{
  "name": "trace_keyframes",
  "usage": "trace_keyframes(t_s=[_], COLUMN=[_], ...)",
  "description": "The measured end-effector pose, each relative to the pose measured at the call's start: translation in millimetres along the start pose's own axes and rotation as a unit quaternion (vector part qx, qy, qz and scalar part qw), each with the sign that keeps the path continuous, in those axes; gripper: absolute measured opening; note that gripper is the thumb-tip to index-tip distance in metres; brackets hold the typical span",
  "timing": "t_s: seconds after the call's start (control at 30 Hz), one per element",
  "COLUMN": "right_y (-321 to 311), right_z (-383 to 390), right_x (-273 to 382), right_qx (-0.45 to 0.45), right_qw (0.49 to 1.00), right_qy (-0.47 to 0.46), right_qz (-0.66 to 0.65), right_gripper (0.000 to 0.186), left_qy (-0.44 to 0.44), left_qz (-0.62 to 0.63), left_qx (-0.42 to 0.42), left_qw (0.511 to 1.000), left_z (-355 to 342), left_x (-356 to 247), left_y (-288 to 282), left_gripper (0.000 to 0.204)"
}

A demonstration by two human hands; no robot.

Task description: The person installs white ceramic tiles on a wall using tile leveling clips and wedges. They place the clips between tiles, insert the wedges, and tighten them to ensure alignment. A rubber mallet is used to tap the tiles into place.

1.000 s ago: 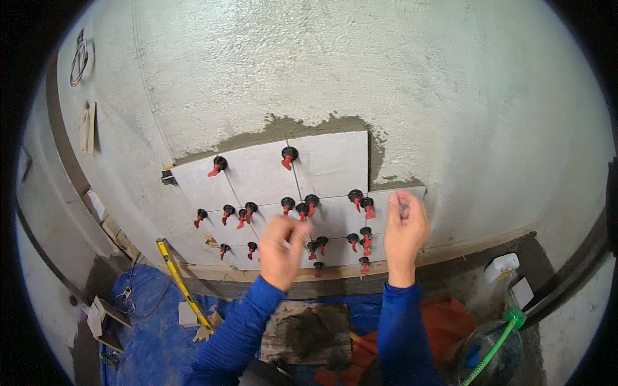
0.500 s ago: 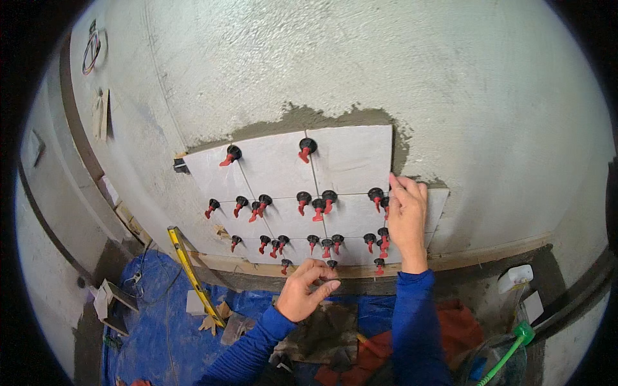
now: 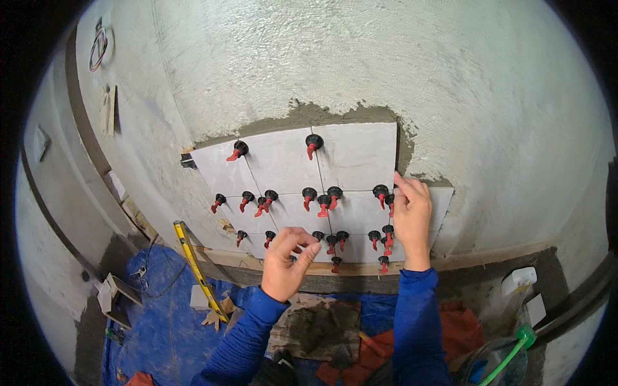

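our right hand (image 3: 413,219) reaches up to the edge of the upper-right tile (image 3: 358,156) on the wall (image 3: 309,64), our left hand (image 3: 284,264) half-curled before the lower tiles (image 3: 356,212); we cannot tell whether either grips anything.

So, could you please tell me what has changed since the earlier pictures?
The right hand has moved left and slightly up, to the right edge of the upper right tile; whether it touches is unclear. The left hand dipped to the lower edge of the bottom row of tiles, then rose leftward in front of it. No grasp or release is clear. The red-and-black clips and yellow level look unmoved.
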State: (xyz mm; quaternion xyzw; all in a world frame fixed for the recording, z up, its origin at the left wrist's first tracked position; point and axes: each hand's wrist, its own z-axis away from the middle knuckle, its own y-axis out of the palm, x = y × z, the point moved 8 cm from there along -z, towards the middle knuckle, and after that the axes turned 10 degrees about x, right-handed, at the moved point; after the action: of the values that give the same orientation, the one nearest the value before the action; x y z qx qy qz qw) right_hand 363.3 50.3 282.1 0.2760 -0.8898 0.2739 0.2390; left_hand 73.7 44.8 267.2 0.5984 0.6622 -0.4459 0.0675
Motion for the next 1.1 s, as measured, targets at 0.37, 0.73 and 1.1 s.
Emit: trace_keyframes(t_s=[0.37,0.73,1.1], right_y=[-6,-4,2], right_z=[-1,-1,1], right_x=[-8,-15,-15], right_qx=[0.043,0.081,0.069], right_qw=[0.995,0.992,0.996], right_qy=[-0.019,-0.032,-0.046], right_qz=[-0.090,-0.087,-0.024], right_gripper=[0.038,0.053,0.056], left_qy=[-0.204,-0.273,-0.261], left_qz=[0.368,0.443,0.455], left_qx=[0.124,0.082,0.021], left_qw=[0.899,0.850,0.851], left_z=[-13,-73,-88], left_x=[29,56,69], left_y=[120,145,156], left_gripper=[0.036,0.035,0.032])
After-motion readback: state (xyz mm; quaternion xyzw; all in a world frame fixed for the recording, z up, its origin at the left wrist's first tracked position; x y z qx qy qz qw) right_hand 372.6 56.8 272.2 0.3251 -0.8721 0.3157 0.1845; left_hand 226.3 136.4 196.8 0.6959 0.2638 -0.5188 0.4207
